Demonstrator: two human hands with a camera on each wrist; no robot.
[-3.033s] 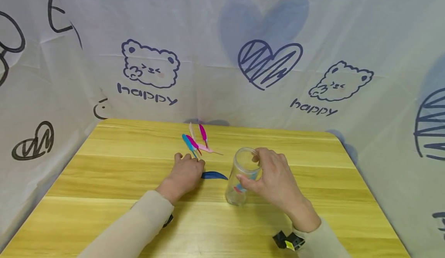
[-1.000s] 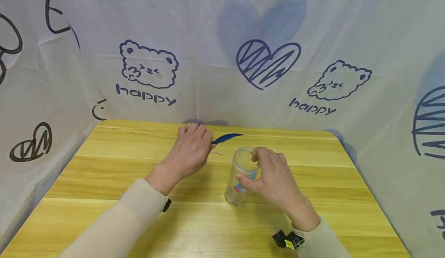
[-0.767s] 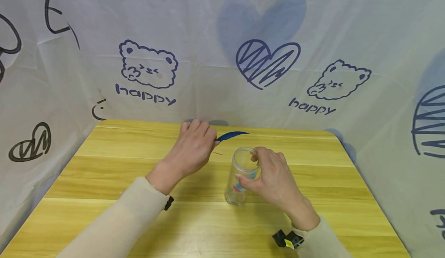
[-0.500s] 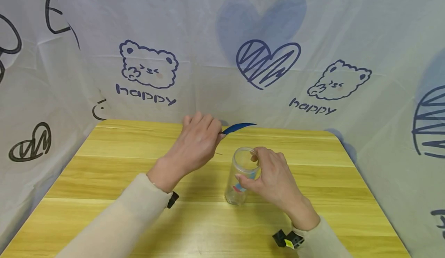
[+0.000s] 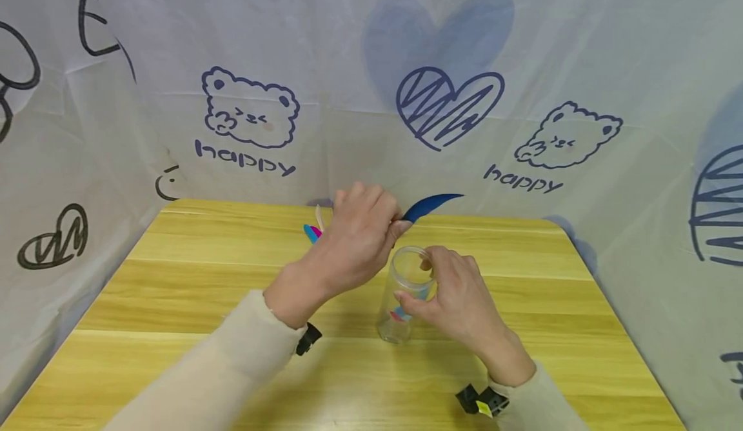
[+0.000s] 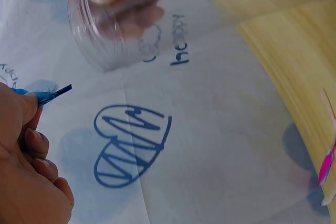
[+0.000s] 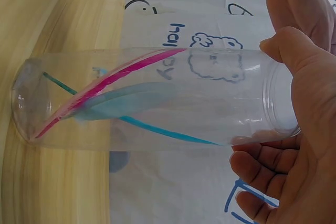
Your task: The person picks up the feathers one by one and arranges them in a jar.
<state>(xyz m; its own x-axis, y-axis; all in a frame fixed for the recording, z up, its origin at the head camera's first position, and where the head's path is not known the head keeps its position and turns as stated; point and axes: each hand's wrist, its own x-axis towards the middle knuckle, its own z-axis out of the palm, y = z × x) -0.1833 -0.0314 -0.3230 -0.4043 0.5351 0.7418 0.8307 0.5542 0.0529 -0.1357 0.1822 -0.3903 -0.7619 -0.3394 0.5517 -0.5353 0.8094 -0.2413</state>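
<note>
In the head view my left hand pinches a dark blue feather between thumb and fingers, its vane pointing up and to the right. The feather's bare quill end juts from the fingertips in the left wrist view, a little apart from the mouth of a clear jar. My right hand grips this tall jar round its rim as it stands upright on the table. Inside, the right wrist view shows a magenta feather, a pale blue feather and a brighter blue feather.
Loose feathers lie on the wooden table beyond my left hand, among them a light blue feather and a whitish feather; my hand partly hides them. A printed cloth hangs behind the table's far edge.
My left hand picked the dark blue feather up off the table, raised it past the loose feathers, and has moved right towards the jar mouth. My right hand and the jar stay put.
</note>
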